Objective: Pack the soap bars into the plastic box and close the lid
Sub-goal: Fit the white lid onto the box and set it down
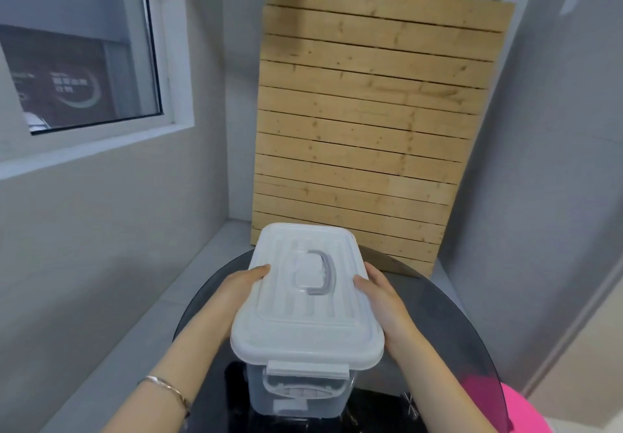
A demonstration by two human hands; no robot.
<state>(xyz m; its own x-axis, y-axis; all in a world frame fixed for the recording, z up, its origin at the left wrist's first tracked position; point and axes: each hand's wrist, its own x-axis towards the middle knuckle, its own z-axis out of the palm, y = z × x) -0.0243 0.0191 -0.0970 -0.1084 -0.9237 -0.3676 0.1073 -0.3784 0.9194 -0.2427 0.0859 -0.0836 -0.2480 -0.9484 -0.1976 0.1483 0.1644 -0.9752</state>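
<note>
You cannot see into the plastic box: the white lid covers it, and its frosted wall shows no contents. The lower edge cuts off its base. Your fingers on both hands lie under the lid's long sides; only the thumbs show. The writing on the sign behind the left window is too blurred to read.

White lid, perhaps grey handle.
</note>
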